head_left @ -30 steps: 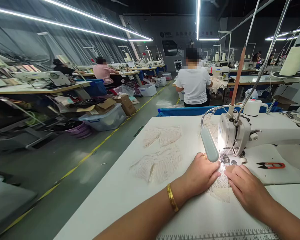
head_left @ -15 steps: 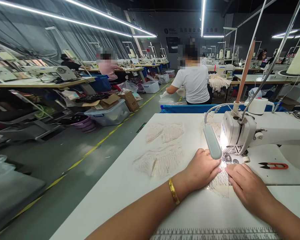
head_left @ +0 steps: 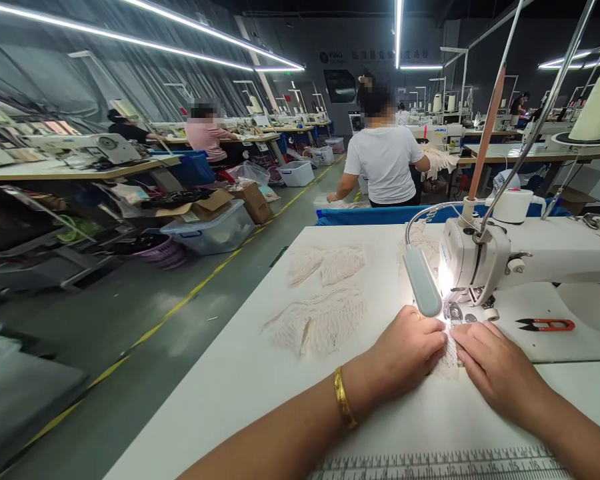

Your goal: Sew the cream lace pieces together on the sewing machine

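A strip of cream lace point(head_left: 447, 363) lies under the needle area of the white sewing machine point(head_left: 473, 257). My left hand point(head_left: 410, 347), with a gold bangle at the wrist, has its fingers closed on the lace's left edge. From the right, my right hand point(head_left: 493, 363) pinches the same lace close to the presser foot. A lit lamp with a grey-green head point(head_left: 423, 281) hangs just above my left fingers. More cream lace pieces point(head_left: 325, 320) rest flat on the white table point(head_left: 220, 400) to the left.
Red-handled thread snips point(head_left: 547, 325) lie on the machine bed at the right. A ruler scale point(head_left: 440, 461) runs along the table's near edge. Thin metal stands rise beside the machine. Beyond the table, a person in a white shirt point(head_left: 383, 163) faces away.
The lace has moved a little forward toward the machine, and less of it shows between my hands. The person in white has lowered one arm and bent the other. The view has shifted slightly.
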